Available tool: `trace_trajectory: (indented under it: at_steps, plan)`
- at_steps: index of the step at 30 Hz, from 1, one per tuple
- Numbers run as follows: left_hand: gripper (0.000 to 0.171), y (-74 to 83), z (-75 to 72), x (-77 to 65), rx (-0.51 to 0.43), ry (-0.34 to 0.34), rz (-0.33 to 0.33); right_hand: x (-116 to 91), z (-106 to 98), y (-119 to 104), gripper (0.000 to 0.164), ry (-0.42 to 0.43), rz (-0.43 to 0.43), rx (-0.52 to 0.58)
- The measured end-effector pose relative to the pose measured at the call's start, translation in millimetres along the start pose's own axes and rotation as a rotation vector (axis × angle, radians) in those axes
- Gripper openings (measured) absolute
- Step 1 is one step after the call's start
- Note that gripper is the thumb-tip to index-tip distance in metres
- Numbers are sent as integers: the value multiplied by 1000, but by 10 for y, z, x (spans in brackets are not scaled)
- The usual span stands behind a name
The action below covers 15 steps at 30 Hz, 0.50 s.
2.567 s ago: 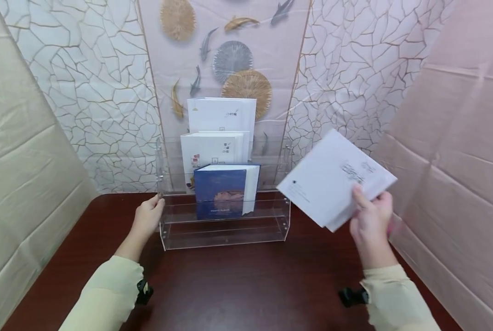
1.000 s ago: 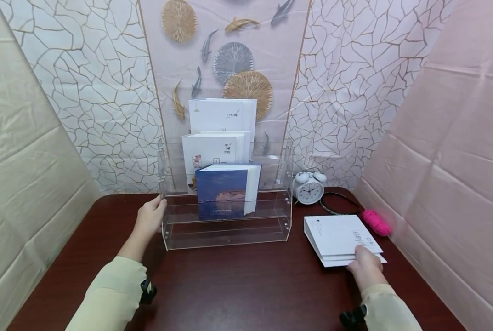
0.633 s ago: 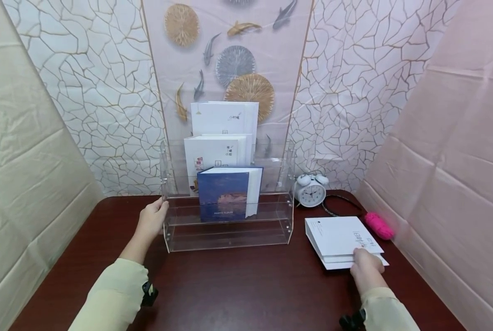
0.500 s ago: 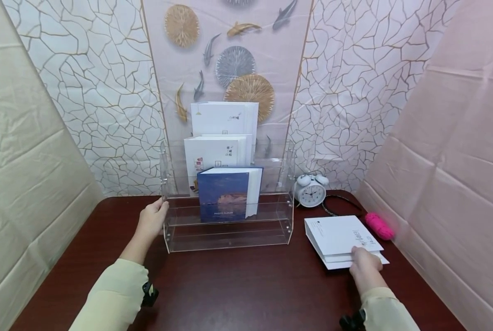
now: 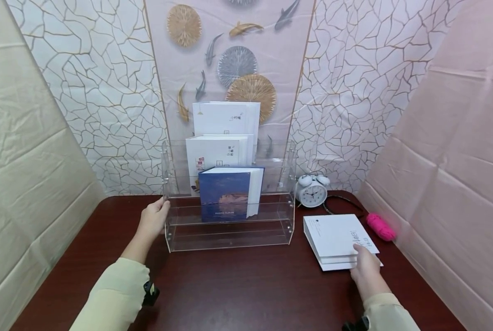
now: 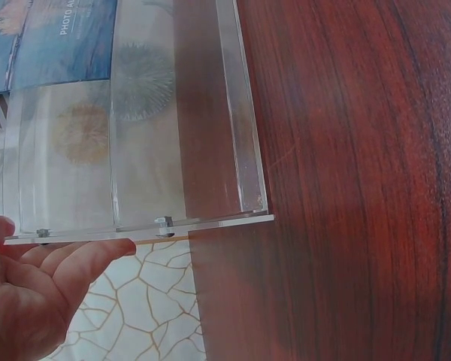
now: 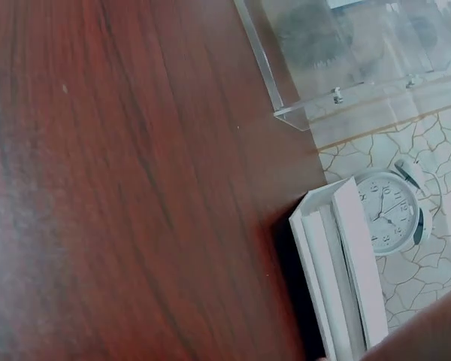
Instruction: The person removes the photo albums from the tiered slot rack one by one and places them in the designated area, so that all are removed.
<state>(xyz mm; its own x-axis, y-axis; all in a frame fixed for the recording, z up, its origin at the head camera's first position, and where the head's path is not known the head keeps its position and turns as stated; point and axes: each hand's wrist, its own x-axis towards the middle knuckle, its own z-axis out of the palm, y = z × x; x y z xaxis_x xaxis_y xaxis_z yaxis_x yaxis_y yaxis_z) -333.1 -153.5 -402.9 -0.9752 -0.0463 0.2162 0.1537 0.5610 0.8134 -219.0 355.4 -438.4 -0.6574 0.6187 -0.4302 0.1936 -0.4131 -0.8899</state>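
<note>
My left hand (image 5: 153, 218) grips the left side panel of a clear acrylic rack (image 5: 229, 240); in the left wrist view its fingers (image 6: 83, 263) lie along the panel's outer side. A blue photo album (image 5: 223, 195) stands in a lower tier, in front of two white albums, a middle one (image 5: 213, 151) and a taller back one (image 5: 219, 115). Right of the rack, a white album (image 5: 339, 235) lies flat on the table. My right hand (image 5: 367, 271) holds its near right edge, thumb on the cover; the fingers beneath are mostly hidden.
A white twin-bell alarm clock (image 5: 312, 192) stands behind the flat album. A dark cord (image 5: 341, 197) curls beside it, and a bright pink bundle (image 5: 380, 226) lies near the right cloth wall (image 5: 436, 184). The dark red table (image 5: 238, 285) extends in front.
My right hand has lowered the white album from the air beside the rack onto the table, then shifted it slightly left. My left hand keeps its place on the rack.
</note>
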Motion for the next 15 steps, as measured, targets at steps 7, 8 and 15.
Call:
trace_trajectory:
  at_steps: [7, 8, 15]
  plan:
    - [46, 2, 0, 5, 16, 7, 9, -89, 31, 2, 83, 69, -46, -126]
    - [46, 6, 0, 5, 20, 6, 11, -110, 59, -22, 86, 78, -57, -132]
    - [48, 16, -8, -13, 25, -13, 3, -319, 551, -389, 35, -179, -378, 42]
